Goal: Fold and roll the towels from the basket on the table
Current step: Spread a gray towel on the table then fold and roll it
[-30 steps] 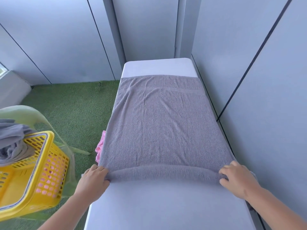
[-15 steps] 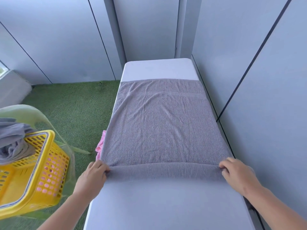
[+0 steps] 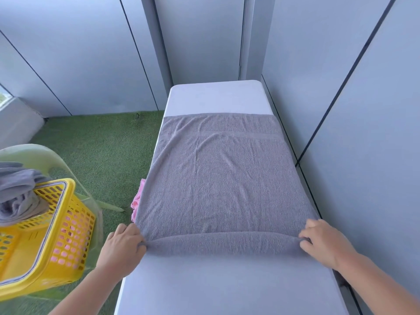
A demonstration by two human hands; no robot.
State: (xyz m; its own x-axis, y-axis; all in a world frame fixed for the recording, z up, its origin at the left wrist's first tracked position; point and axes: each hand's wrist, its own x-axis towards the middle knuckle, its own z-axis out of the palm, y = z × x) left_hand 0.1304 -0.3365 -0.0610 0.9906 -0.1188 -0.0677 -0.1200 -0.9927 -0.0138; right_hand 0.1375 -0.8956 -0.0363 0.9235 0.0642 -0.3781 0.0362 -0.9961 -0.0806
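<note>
Grey terry-cloth towel [image 3: 218, 178] lies flat on the white padded table [image 3: 216, 96], only its near edge turned into a thin, soft roll. The left hand [image 3: 120, 248] and right hand [image 3: 322, 243] pinch that roll's two ends, fingers curled. Beyond the grip nearly all the cloth is unrolled. Left of the left grip, a yellow perforated plastic basket [image 3: 68, 223] holds more crumpled grey towels [image 3: 18, 192]: most work remains, I judge.

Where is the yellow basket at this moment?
Head view, lower left: the yellow basket sits on a pale green plastic chair, left of the white table, with grey towels in it.
</note>
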